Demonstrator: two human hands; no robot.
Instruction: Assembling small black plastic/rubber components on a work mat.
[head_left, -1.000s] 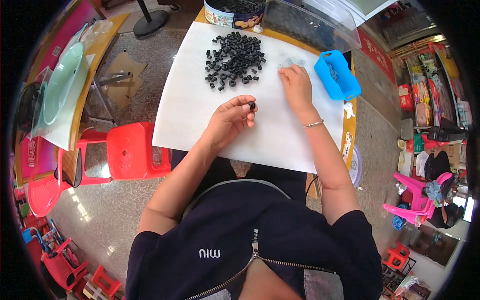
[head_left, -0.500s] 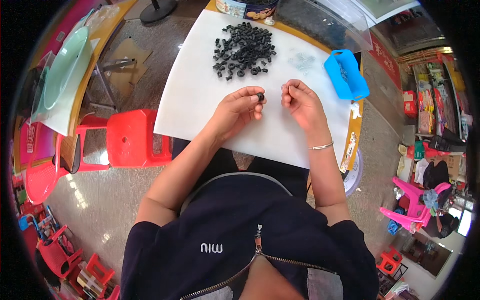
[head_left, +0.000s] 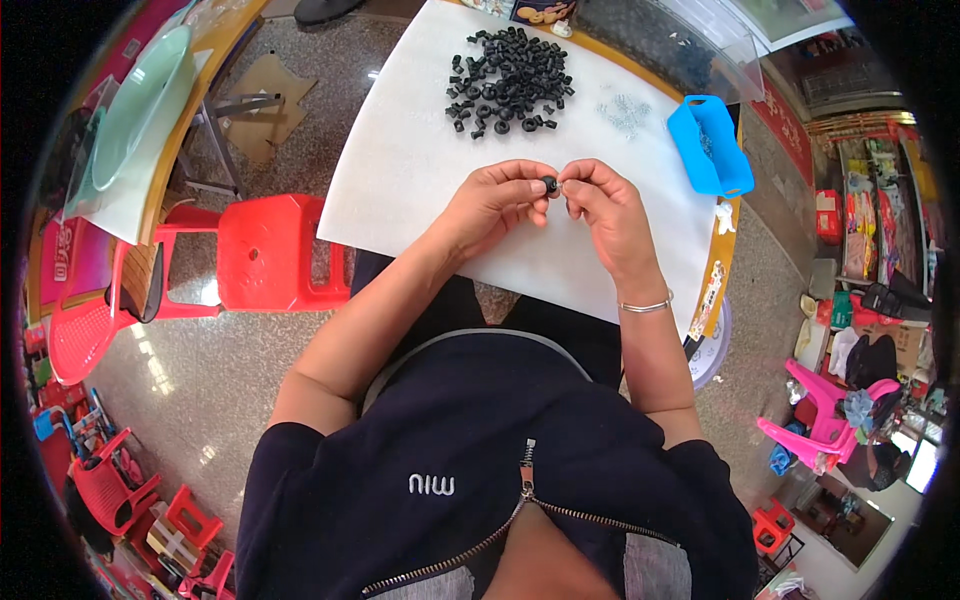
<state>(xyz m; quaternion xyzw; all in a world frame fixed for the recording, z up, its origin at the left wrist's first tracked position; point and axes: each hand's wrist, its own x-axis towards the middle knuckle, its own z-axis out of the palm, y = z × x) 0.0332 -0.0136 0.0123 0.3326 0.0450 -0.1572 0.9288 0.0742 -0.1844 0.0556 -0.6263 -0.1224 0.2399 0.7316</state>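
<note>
Between thumb and forefinger, my left hand [head_left: 497, 207] pinches a small round black part [head_left: 550, 185]. My right hand [head_left: 606, 208] meets it from the other side, its fingertips pinched together right at the part. Whatever the right fingertips hold is too small to make out. Both hands hover over a white-topped table [head_left: 390, 170]. Beyond them lies a heap of small black parts [head_left: 515, 80], some ring-shaped. To the right of the heap is a patch of tiny clear or silvery pieces [head_left: 626, 111].
A blue plastic basket [head_left: 712, 180] with small pieces inside stands at the table's right edge. A clear bin [head_left: 690, 50] sits at the back. Left of the table is a red stool [head_left: 262, 254]; a pale green basin [head_left: 150, 120] rests on another table.
My hands have come together: the right fingertips, apart before, now meet the black part in the left hand. The whole view has shifted slightly.
</note>
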